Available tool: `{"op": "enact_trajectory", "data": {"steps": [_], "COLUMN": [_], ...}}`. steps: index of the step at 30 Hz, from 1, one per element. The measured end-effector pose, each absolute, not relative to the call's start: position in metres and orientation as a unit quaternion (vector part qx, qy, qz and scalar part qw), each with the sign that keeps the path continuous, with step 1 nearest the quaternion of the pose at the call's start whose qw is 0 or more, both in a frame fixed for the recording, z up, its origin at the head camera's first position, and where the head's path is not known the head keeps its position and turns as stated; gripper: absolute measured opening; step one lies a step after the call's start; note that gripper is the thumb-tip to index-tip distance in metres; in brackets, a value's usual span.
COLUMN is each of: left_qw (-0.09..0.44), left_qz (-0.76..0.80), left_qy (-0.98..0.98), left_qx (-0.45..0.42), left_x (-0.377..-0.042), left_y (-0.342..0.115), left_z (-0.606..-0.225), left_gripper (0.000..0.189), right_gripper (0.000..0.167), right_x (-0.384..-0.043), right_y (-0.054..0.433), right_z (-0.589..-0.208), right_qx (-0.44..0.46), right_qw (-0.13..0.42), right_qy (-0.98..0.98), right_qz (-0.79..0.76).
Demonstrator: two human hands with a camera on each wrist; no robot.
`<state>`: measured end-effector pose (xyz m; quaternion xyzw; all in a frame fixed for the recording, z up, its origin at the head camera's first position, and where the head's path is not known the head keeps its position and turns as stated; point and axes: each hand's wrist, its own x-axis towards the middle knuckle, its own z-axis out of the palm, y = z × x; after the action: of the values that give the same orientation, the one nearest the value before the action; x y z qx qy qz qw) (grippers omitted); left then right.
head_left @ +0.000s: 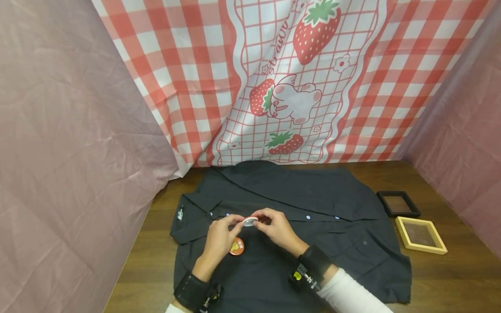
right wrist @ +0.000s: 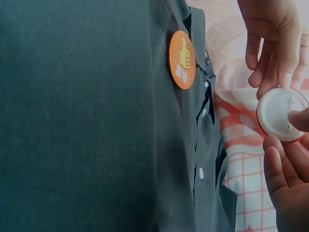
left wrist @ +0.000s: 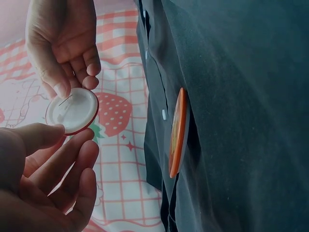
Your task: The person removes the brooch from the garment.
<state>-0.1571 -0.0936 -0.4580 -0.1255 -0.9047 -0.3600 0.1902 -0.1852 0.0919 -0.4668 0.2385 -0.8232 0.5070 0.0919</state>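
Between both hands is a round pin badge [head_left: 250, 221], its white back turned up and a red rim showing. My left hand [head_left: 221, 238] pinches one edge between thumb and fingers. My right hand [head_left: 278, 230] pinches the opposite edge. In the right wrist view, a thin metal pin [right wrist: 290, 104] crosses the badge's back, and the right thumb [right wrist: 300, 120] lies over part of it. An orange badge [head_left: 237, 246] with a yellow thumbs-up picture sits on the dark shirt [head_left: 297, 265], just below the left hand. The held badge's front is hidden from the head view.
The shirt lies spread on a wooden table [head_left: 145, 265], its collar [head_left: 195, 213] to the left. At right are a black frame [head_left: 398, 204] and a light wooden frame [head_left: 421, 235]. A red checked strawberry cloth [head_left: 203, 87] hangs behind; pink fabric [head_left: 70, 143] flanks the table.
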Motion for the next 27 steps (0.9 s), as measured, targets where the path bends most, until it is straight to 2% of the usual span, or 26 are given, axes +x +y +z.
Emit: {"op": "enact_trajectory", "data": {"steps": [9,13,17,21,27], "left_qw": [0.166,0.177,0.201,0.203,0.207], "left_qz": [-0.376,-0.375,-0.371,-0.386,-0.396], "left_qy": [-0.905,-0.903,-0.898,-0.891,-0.885], "left_qx": [-0.112,-0.116,-0.125,-0.127,-0.128], "left_x": [-0.156,-0.1571,-0.1579,-0.1584,-0.1589], "left_y": [-0.0929,-0.0927,-0.0921,-0.0917,-0.0915], "left_z": [-0.4602,-0.4607,-0.4609,-0.4611,-0.4598], "left_gripper": [0.007,0.007,0.01,0.011,0.01], "right_gripper": [0.017,0.015,0.015,0.014,0.012], "right_x": [-0.1858,-0.1863,-0.1862,-0.1843,-0.1822], "right_y": [0.092,0.0923,0.0921,0.0909,0.0861], "right_z": [-0.4703,-0.4713,-0.4707,-0.4698,-0.4646], "right_qx": [0.216,0.216,0.214,0.214,0.242], "right_qw": [0.048,0.037,0.048,0.069,0.136], "right_qy": [-0.82,-0.814,-0.818,-0.821,-0.823], "right_qz": [0.528,0.538,0.532,0.524,0.495]}}
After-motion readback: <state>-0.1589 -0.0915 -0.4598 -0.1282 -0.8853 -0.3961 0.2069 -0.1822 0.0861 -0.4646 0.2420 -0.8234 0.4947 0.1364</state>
